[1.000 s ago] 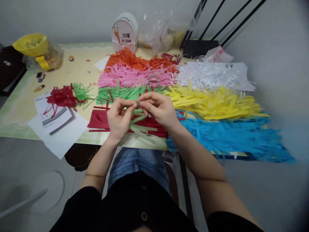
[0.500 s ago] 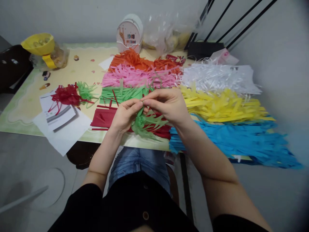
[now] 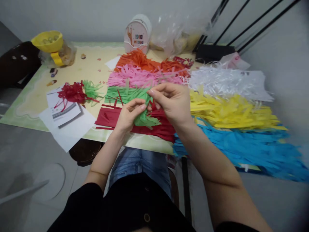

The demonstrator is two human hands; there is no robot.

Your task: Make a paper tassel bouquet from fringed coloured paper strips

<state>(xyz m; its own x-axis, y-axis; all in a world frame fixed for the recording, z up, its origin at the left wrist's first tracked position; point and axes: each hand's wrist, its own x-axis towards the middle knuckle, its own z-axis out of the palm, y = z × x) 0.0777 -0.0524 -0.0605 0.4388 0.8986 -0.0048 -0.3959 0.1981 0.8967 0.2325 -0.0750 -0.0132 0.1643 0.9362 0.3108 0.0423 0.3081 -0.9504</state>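
Observation:
My left hand (image 3: 131,114) pinches a bunch of green paper strips (image 3: 146,119) that hangs over the red strips. To its right, my right hand (image 3: 172,101) is closed, thumb against forefinger, on the upper end of the same green bunch. On the table under and behind the hands are rows of fringed paper: red (image 3: 108,116), green (image 3: 116,95), pink (image 3: 120,76) and orange (image 3: 135,59). White (image 3: 222,82), yellow (image 3: 231,111) and blue (image 3: 241,145) fringed strips lie to the right.
At the left, a red tassel (image 3: 71,93) and a green tassel (image 3: 91,90) lie by white papers (image 3: 67,129). A yellow bowl (image 3: 47,42) stands at the back left. A white tub (image 3: 137,35), plastic bags (image 3: 169,35) and a black box (image 3: 213,53) are at the back.
My right hand has risen slightly and moved away from my left fingertips, which it was touching before. The green bunch now shows stretched between the hands. The whole view has shifted slightly.

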